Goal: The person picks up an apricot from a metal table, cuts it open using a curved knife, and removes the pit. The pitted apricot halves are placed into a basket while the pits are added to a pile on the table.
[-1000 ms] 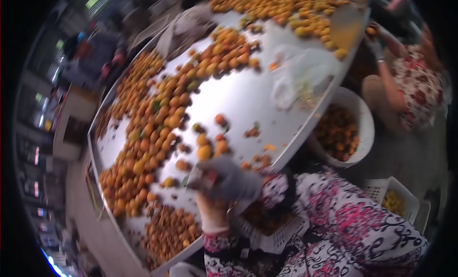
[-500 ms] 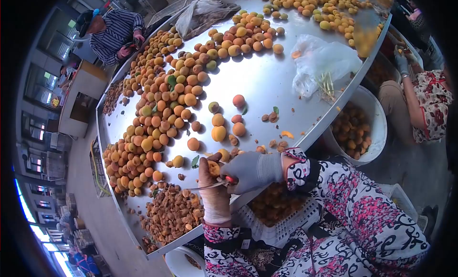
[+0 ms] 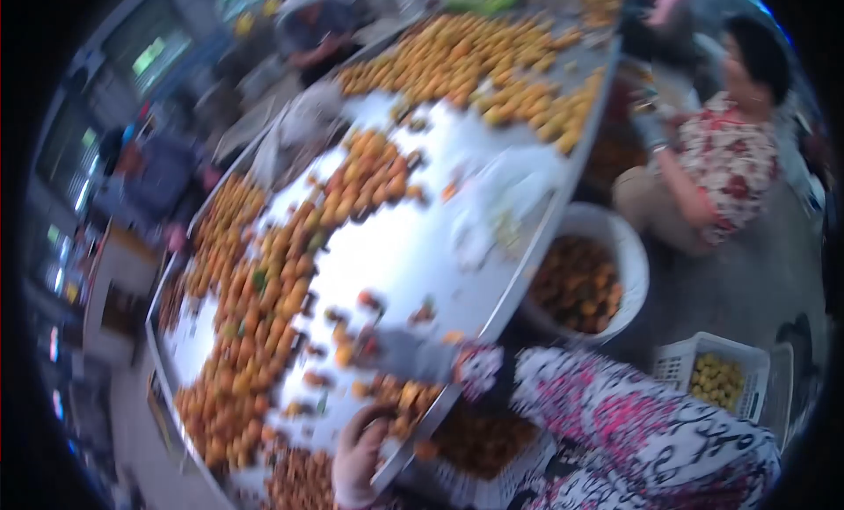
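My right hand (image 3: pixel 400 353), in a grey glove, reaches over the metal table among a few loose apricots (image 3: pixel 343 345). A red patch at its fingers matches the handle of the small knife; the blade is lost in blur. My left hand (image 3: pixel 359 448), in a pale, stained glove, hangs near the table's front edge with its fingers curved and apart. Beside it lie apricot pieces (image 3: pixel 409 400). An orange apricot piece (image 3: pixel 425 449) appears above the white basket (image 3: pixel 519 466) below the edge. A pile of brown pits (image 3: pixel 299 477) lies left of my left hand.
A long heap of apricots (image 3: pixel 255 334) runs across the metal table (image 3: pixel 360 259). A plastic bag (image 3: pixel 501 198) lies near its right edge. A white bucket (image 3: pixel 637 281) of apricot pieces and a crate (image 3: pixel 673 360) stand right. A co-worker (image 3: pixel 730 158) sits beyond; others work across the table.
My view has swung and blurred. My hands, together at a cut apricot before, are now apart: the right has moved out toward loose apricots, and the left has let go of the fruit.
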Demonstrator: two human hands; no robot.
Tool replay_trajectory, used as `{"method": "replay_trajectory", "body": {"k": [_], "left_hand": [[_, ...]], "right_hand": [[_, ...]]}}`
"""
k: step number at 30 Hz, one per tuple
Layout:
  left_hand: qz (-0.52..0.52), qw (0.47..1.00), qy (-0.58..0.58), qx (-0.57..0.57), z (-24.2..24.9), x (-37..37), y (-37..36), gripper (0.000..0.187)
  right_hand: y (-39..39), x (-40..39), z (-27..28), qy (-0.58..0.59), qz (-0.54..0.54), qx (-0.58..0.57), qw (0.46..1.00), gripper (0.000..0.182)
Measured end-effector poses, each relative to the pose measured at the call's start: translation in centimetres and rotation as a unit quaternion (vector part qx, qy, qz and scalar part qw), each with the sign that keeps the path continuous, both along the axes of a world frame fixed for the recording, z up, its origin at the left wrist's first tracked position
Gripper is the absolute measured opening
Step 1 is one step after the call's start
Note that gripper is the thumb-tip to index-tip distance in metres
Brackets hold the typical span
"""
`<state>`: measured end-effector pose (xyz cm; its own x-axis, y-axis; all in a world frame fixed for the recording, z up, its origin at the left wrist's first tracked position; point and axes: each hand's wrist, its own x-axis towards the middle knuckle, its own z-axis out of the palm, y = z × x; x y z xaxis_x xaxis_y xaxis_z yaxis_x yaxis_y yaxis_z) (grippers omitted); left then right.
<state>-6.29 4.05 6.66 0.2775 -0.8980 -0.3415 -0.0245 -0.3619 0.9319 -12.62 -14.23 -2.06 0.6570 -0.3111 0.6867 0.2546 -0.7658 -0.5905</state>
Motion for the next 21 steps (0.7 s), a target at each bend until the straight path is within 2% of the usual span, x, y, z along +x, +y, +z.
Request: {"method": "replay_trajectory", "body": {"k": [1,2,3,5,6,8,9,10,11,12,13,14,15,16,17,18,20,21], "left_hand": [[0.08,0.995,-0.043,-0.048,0.2,-0.4,-1.5,0.031],[0.168,0.978,-0.081,-0.09,0.1,-0.4,-2.5,0.024],[0.172,0.976,-0.101,-0.087,-1.9,1.5,-2.9,0.031],[0.169,0.966,-0.168,-0.099,-5.8,4.9,-4.5,0.055],[0.129,0.943,-0.3,-0.062,-7.7,7.0,-4.6,0.058],[0.088,0.886,-0.453,-0.051,-7.4,5.9,-6.1,0.058],[0.074,0.925,-0.368,-0.054,-7.6,5.8,-6.7,0.048],[0.07,0.925,-0.369,-0.056,-9.6,6.8,-7.3,0.048],[0.206,0.974,-0.001,-0.098,-12.8,8.6,-7.9,0.043],[0.31,0.868,0.368,-0.122,-13.3,8.9,-8.5,0.038],[0.353,0.882,0.297,-0.098,-13.7,9.3,-8.4,0.033],[0.351,0.882,0.297,-0.098,-14.0,9.6,-7.9,0.033],[0.239,0.959,0.117,-0.094,-13.4,9.3,-7.4,0.035],[0.116,0.987,-0.069,-0.086,-12.5,8.7,-6.7,0.038],[0.163,0.973,-0.154,-0.049,-10.2,6.2,-6.7,0.038],[0.161,0.974,-0.153,-0.049,-11.0,6.8,-6.5,0.038],[0.031,0.949,-0.309,0.053,-13.2,8.8,-5.9,0.04],[0.063,0.959,-0.277,0.011,-12.3,7.4,-5.9,0.04]], "right_hand": [[0.3,-2.4,3.6,0.089,0.052,0.152,0.983,0.024],[0.6,-1.6,2.5,0.087,0.009,0.162,0.983,0.03],[0.8,-2.4,4.9,0.194,0.012,0.289,0.937,0.033],[1.0,-2.1,4.0,0.196,-0.004,0.265,0.944,0.041],[1.1,-1.9,3.8,0.203,-0.011,0.248,0.947,0.042],[1.4,-1.5,3.4,0.196,-0.011,0.264,0.945,0.044],[1.0,-2.3,4.8,0.227,0.019,0.279,0.933,0.049],[1.0,-2.5,5.1,0.224,0.015,0.28,0.933,0.049],[1.0,-2.5,5.3,0.239,0.017,0.284,0.928,0.049],[0.9,-2.6,5.5,0.254,0.019,0.289,0.923,0.05],[0.7,-2.6,5.7,0.27,0.02,0.28,0.921,0.051],[0.7,-2.8,5.8,0.269,0.018,0.28,0.921,0.051],[0.7,-3.0,6.0,0.269,0.021,0.282,0.921,0.051],[0.7,-3.1,6.2,0.269,0.024,0.285,0.92,0.05],[0.7,-3.1,6.0,0.269,0.022,0.285,0.92,0.05],[0.9,-3.0,5.7,0.266,0.031,0.286,0.92,0.05],[1.1,-2.9,5.6,0.264,0.041,0.286,0.92,0.049],[1.1,-3.0,5.8,0.265,0.043,0.297,0.916,0.046]]}}
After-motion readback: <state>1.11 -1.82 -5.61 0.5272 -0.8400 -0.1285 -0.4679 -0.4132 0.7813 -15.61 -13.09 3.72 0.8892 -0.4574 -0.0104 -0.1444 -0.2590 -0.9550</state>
